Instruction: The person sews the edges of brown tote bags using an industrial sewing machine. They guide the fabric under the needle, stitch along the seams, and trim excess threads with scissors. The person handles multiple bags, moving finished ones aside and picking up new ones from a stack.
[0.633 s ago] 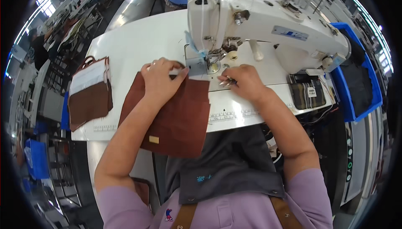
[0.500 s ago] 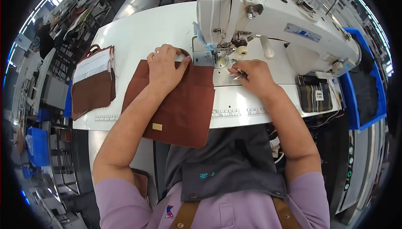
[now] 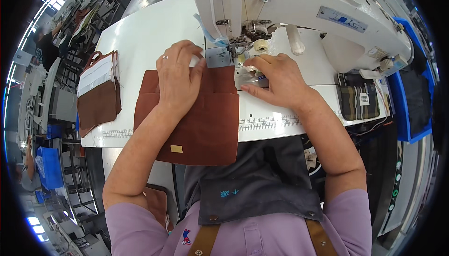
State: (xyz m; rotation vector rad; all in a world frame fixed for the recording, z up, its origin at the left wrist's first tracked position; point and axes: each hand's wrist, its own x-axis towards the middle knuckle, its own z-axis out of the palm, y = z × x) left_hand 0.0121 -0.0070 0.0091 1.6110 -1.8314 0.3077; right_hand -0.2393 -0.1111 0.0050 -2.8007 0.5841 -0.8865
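Observation:
My left hand [image 3: 181,76] lies over the top part of a reddish-brown panel [image 3: 203,125] with a small yellow tab, its fingers curled toward the thumb; what they hold is hard to make out. My right hand [image 3: 279,80] hovers at the sewing machine's needle plate, thumb and fingers apart, just right of the panel. Metal snips [image 3: 252,79] show partly beneath it. The white sewing machine [image 3: 346,45] stands behind both hands, its presser foot [image 3: 236,51] beyond the panel's upper edge.
A stack of brown and white pieces [image 3: 98,104] lies at the table's left. A plaid pouch [image 3: 353,92] is at the right, beside a blue bin [image 3: 402,97] of dark material. Co-workers [image 3: 44,45] and blue crates [image 3: 49,167] are farther left.
My right hand's fingers have loosened from around the snips, the thumb now spread away. My left hand has shifted slightly left, and the panel's top edge lies straighter.

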